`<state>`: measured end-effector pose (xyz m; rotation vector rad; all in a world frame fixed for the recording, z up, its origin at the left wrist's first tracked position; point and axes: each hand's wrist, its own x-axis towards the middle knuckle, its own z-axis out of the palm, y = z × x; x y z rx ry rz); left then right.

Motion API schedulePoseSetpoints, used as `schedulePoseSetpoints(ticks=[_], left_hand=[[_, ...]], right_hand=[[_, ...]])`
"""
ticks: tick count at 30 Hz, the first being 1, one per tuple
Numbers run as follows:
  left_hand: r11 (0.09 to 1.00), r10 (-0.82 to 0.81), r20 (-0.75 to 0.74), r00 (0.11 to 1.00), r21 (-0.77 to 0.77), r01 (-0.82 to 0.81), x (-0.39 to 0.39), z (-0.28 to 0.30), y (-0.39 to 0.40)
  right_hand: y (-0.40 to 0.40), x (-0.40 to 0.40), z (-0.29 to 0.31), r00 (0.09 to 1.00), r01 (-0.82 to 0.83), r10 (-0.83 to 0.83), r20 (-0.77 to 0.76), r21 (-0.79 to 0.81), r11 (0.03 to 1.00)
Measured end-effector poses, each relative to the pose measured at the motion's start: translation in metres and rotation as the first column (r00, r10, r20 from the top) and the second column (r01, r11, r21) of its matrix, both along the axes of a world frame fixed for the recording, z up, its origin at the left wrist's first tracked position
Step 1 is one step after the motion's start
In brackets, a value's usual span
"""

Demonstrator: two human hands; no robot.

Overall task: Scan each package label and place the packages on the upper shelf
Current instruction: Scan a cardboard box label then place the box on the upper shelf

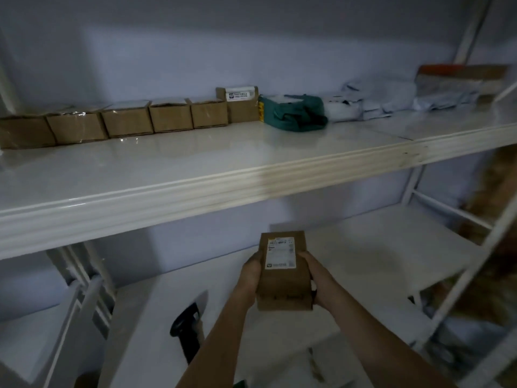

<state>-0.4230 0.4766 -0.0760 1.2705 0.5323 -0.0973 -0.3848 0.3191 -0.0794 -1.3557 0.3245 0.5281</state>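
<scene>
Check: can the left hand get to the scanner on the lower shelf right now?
Probably not yet. The left hand and right hand both grip the brown package. The scanner lies close to its left, with nothing between; freeing that hand should be enough.

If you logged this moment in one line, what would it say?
left hand + right hand: gripping brown box | label: facing up | scanner: on lower shelf | upper shelf: boxes already lined up
</scene>
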Motion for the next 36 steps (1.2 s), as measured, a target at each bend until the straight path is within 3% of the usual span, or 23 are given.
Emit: schedulePoseSetpoints(ticks=[3, 5, 8, 15, 27, 36], left_hand=[[0.974, -0.037, 0.09, 0.995, -0.22, 0.056, 0.003, 0.013, -0.035], [0.96, -0.04, 0.122, 0.992, -0.27, 0.072, 0.009, 0.019, -0.056], [0.969, -0.115, 0.14, 0.984, -0.204, 0.142, 0.02, 0.025, -0.091], [0.945, -0.314, 0.198, 0.929, 0.156, 0.287, 0.03, 0.057, -0.201], [0.937, -0.34, 0.442, 0.83, 0.238, 0.257, 0.079, 0.165, -0.42], [0.918, -0.366, 0.61, 0.703, 0.36, 0.165, 0.132, 0.256, -0.526]], right_hand=[[-0.031, -0.005, 0.019, 0.987, 0.157, -0.157, 0.016, 0.017, 0.987], [-0.055, -0.009, 0.03, 0.966, 0.252, -0.254, 0.053, 0.038, 0.967], [-0.093, -0.017, 0.045, 0.935, 0.334, -0.338, 0.107, 0.056, 0.941], [-0.19, -0.019, 0.078, 0.876, 0.413, -0.384, 0.29, -0.042, 0.91], [-0.404, 0.037, 0.186, 0.765, 0.532, -0.458, 0.452, -0.042, 0.846], [-0.509, 0.083, 0.261, 0.568, 0.611, -0.526, 0.633, 0.104, 0.785]])
